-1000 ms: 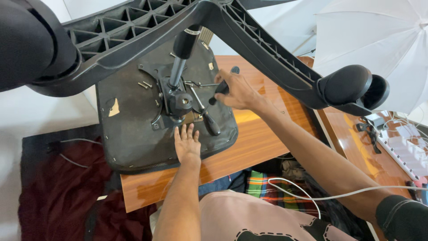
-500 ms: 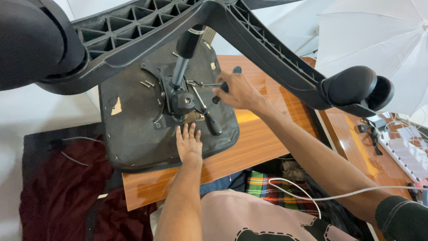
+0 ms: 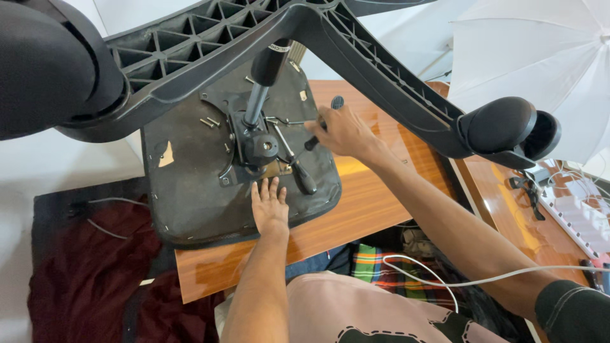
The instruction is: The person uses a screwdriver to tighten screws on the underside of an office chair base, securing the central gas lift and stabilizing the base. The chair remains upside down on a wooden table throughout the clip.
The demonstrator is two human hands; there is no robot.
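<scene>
A glossy brown wooden table (image 3: 375, 209) carries an upturned office chair, whose dark seat (image 3: 197, 190) lies flat on the boards with its underside up and hangs a little over the table's near-left edge. The bare wood shows to the right of the seat and along the near edge. Below the table, on the left, the floor (image 3: 25, 178) bears a dark red cloth (image 3: 76, 279), with a thin grey cable (image 3: 101, 228) lying across it
</scene>
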